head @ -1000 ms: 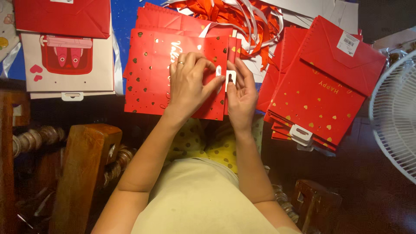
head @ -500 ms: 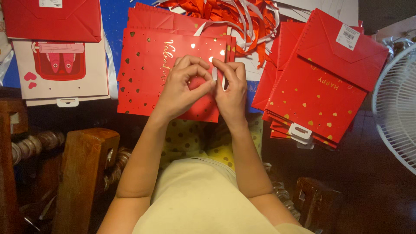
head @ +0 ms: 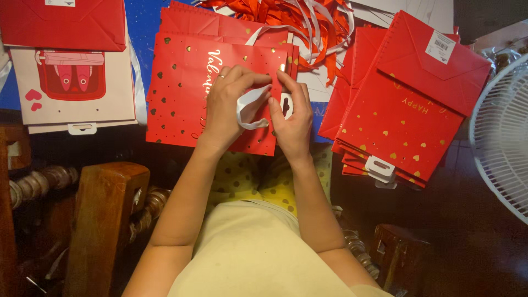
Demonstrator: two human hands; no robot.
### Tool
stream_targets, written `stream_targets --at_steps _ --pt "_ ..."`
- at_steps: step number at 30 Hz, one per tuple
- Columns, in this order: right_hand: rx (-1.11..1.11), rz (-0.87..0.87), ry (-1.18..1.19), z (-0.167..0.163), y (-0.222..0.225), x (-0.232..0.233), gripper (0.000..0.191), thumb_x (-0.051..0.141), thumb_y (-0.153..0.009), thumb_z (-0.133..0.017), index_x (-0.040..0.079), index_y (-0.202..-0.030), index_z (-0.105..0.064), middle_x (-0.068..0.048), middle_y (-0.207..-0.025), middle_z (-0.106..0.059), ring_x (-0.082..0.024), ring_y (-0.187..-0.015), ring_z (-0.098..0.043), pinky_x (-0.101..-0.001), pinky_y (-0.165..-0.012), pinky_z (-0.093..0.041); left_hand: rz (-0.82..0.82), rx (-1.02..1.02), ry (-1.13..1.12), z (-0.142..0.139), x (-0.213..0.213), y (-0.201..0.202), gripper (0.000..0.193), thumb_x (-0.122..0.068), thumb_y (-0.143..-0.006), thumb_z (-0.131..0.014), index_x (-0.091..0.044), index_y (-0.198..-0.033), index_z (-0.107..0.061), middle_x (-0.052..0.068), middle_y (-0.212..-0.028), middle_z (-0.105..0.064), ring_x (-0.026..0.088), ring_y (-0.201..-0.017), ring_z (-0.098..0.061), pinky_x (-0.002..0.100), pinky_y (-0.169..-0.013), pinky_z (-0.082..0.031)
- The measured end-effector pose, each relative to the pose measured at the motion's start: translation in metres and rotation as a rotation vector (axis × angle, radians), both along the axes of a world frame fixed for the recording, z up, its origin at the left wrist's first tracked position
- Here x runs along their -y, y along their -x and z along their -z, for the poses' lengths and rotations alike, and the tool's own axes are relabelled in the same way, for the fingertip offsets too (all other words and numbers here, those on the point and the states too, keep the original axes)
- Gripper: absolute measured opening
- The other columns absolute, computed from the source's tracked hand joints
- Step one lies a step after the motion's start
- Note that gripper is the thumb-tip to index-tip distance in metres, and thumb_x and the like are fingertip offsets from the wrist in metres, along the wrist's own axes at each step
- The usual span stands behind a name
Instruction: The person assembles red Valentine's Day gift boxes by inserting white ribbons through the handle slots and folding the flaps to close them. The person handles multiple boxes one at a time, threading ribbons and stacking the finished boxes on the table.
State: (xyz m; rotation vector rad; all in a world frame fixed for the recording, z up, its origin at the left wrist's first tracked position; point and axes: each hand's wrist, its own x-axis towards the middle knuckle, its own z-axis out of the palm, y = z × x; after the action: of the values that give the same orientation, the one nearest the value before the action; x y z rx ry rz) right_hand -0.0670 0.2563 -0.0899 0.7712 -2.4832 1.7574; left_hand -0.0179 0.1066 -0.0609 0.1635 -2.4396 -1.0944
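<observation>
Left hand: the left hand lay on the face of the red gift bag, fingers curled, a ring on one finger; its grip was closed, thumb and forefinger pinching one end of the white ribbon.
Right hand: the right hand sat just beside the left, at the bag's right edge; its grip was closed too, fingertips pinching the other end of the ribbon and a small white hang tab.
White ribbon: it hung in a loose loop between the two hands, in front of the bag.
Red gift bag: it lay flat on the counter, straight ahead of the person, red with gold hearts and white script; it topped a short stack of like bags whose edges showed above it.
Right stack: a tilted stack of red bags with gold hearts lay well right of the hands, a white hang tab at its lower edge; a folded red bag with a white sticker lay on top.
Ribbon heap: red and white ribbons lay tangled beyond the bags, at the far middle.
Left side: a cream bag with a red and pink picture lay well left, partly under another red bag.
Fan: a white fan guard stood at the right edge.
Foreground: dark wooden furniture sat below left of the arms; the person wore a cream top over yellow dotted cloth.
</observation>
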Motion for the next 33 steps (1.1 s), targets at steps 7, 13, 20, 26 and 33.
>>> stream_targets --at_steps 7,13,20,26,33 --pt "0.025 0.0 0.046 0.006 0.0 0.0 0.049 -0.004 -0.093 -0.068 0.003 -0.141 -0.058 -0.01 -0.123 -0.065 -0.021 -0.115 -0.063 -0.0346 -0.104 -0.051 0.096 -0.071 -0.264 0.013 0.006 -0.002 0.042 -0.02 -0.066 -0.094 -0.011 -0.102 -0.073 0.001 -0.1 -0.075 0.021 -0.091 -0.062 0.033 -0.083 -0.051" --pt "0.221 0.004 0.169 0.007 -0.004 0.001 0.063 0.001 -0.096 -0.068 0.006 -0.154 -0.041 -0.009 -0.119 -0.067 -0.012 -0.101 -0.064 -0.0279 -0.089 -0.053 0.062 -0.007 -0.322 0.009 0.005 -0.002 0.015 -0.01 -0.092 -0.082 -0.007 -0.102 -0.072 0.003 -0.098 -0.072 0.018 -0.094 -0.065 0.033 -0.086 -0.053" --pt "0.255 -0.069 0.422 0.01 -0.006 -0.005 0.035 0.013 -0.112 -0.058 0.0 -0.143 -0.051 -0.01 -0.128 -0.068 -0.015 -0.116 -0.067 -0.0287 -0.101 -0.055 0.045 -0.105 -0.477 0.016 0.006 -0.001 0.006 -0.002 -0.097 -0.075 -0.002 -0.102 -0.074 0.008 -0.097 -0.072 0.014 -0.089 -0.068 0.027 -0.081 -0.055" --pt "0.385 -0.034 0.449 0.016 0.004 0.003 0.029 0.015 -0.116 -0.047 -0.003 -0.132 -0.064 -0.009 -0.117 -0.073 -0.012 -0.103 -0.067 -0.0255 -0.091 -0.053 0.121 -0.124 -0.675 0.028 0.015 -0.005 0.004 -0.001 -0.099 -0.072 0.001 -0.102 -0.071 0.006 -0.101 -0.07 0.01 -0.092 -0.066 0.026 -0.085 -0.054" --pt "0.313 -0.109 0.309 0.02 0.007 0.016 0.025 -0.001 -0.104 -0.064 -0.003 -0.129 -0.065 -0.004 -0.115 -0.071 -0.008 -0.107 -0.066 -0.0244 -0.094 -0.055 0.079 -0.072 -0.739 0.029 0.015 -0.005 0.006 -0.003 -0.1 -0.072 0.001 -0.103 -0.07 0.004 -0.098 -0.069 0.007 -0.09 -0.063 0.023 -0.082 -0.052"
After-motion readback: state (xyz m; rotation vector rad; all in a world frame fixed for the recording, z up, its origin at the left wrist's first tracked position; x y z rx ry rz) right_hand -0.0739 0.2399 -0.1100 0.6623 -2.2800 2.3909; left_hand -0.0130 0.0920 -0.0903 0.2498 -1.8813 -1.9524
